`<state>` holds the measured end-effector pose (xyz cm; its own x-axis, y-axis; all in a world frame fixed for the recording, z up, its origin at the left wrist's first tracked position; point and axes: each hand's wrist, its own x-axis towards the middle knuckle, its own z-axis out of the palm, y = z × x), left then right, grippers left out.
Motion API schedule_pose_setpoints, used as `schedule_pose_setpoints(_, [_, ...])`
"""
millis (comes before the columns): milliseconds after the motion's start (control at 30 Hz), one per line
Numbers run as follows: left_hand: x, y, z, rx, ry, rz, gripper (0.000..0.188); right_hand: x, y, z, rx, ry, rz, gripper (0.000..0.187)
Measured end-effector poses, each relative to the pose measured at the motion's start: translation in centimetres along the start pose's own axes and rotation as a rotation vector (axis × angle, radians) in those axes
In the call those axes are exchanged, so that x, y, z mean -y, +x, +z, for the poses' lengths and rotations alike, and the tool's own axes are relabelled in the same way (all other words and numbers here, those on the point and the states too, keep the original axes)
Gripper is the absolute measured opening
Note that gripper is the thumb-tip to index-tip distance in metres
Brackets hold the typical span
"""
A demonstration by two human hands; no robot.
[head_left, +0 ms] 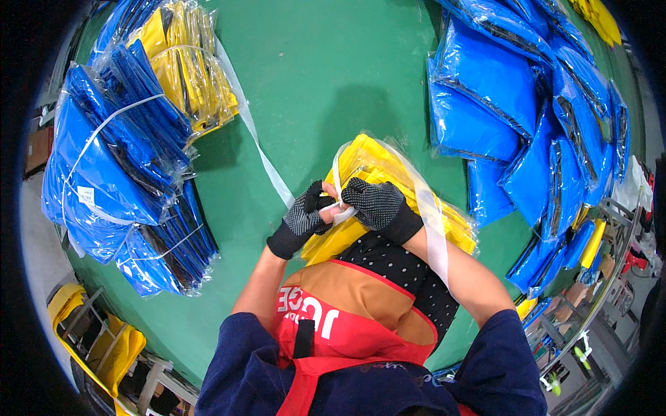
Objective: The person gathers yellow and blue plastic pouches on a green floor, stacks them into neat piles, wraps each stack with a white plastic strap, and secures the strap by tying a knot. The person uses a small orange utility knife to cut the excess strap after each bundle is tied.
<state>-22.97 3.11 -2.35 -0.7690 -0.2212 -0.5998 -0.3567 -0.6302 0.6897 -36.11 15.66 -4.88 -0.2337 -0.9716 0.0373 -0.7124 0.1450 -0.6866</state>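
Close in front of my body lies a stack of yellow folded pieces in clear plastic (361, 163). A flat white strap (431, 222) passes around it and drapes over my right forearm. My left hand (302, 219), in a black dotted glove with bare fingertips, pinches the strap at the stack's near left side. Right beside it, my right hand (378, 203), gloved alike, has its fingers curled closed on the same strap, where a small loop shows between the hands. Another length of white strap (258, 151) runs from the far left toward my left hand.
On the green table (305, 62), tied blue packs (104, 166) and a tied yellow bundle (187, 66) are piled at left. Many loose blue packs (479, 118) overlap at right. Beyond the lower left edge stands a chair with yellow cloth (104, 347). A metal rail (603, 305) borders the right.
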Motion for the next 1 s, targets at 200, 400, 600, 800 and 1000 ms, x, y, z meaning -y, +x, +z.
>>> schedule_pose_setpoints(200, [1.2,2.8,-1.1,-0.583,0.339,0.319,0.009,0.1,-0.3,-0.3,0.010,0.010,0.076,0.009])
schedule_pose_setpoints(400, [2.5,3.9,-1.3,-0.673,0.505,0.366,0.022,1.2,-1.0,-2.5,0.163,-0.072,0.004,0.020])
schedule_pose_setpoints(600, [8.6,6.4,-6.7,-0.689,0.497,0.289,0.029,0.8,-1.9,-4.3,0.266,0.219,0.166,0.023])
schedule_pose_setpoints(800, [7.9,7.2,-8.3,-0.568,0.894,0.190,0.034,2.4,-1.5,-2.0,0.308,0.388,0.382,0.039])
schedule_pose_setpoints(1000, [4.9,7.6,-7.9,-0.052,0.764,0.362,0.058,1.4,-8.5,-8.2,-0.106,0.734,0.564,0.043])
